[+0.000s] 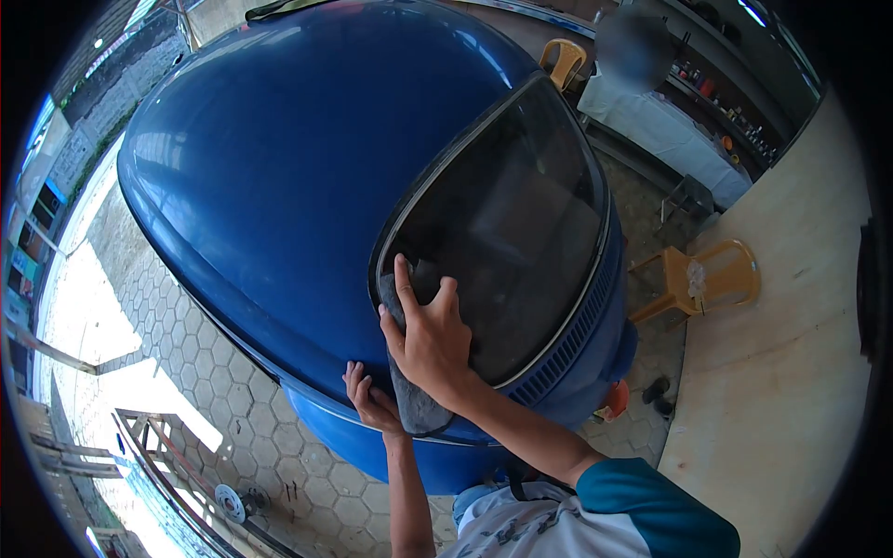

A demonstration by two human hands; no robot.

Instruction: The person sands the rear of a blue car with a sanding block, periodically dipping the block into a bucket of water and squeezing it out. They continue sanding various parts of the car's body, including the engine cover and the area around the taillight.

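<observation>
A dark grey cloth [416, 402] lies over the lower corner of the dark window [521, 232] and the blue car body [270, 167]. My right hand [430, 339] presses on the cloth at the window's rim, fingers spread, the index finger reaching onto the glass edge. To its lower left, my left hand [374, 400] rests on the blue bodywork beside the cloth, its fingers apart. Below the window runs a row of black vent slots [567, 335].
A yellow plastic chair [699, 279] stands right of the car by a wooden panel [781, 325]. Another chair [564, 61] and a person [634, 51] are at the upper right. A metal frame [177, 465] lies lower left on the hexagonal paving [223, 391].
</observation>
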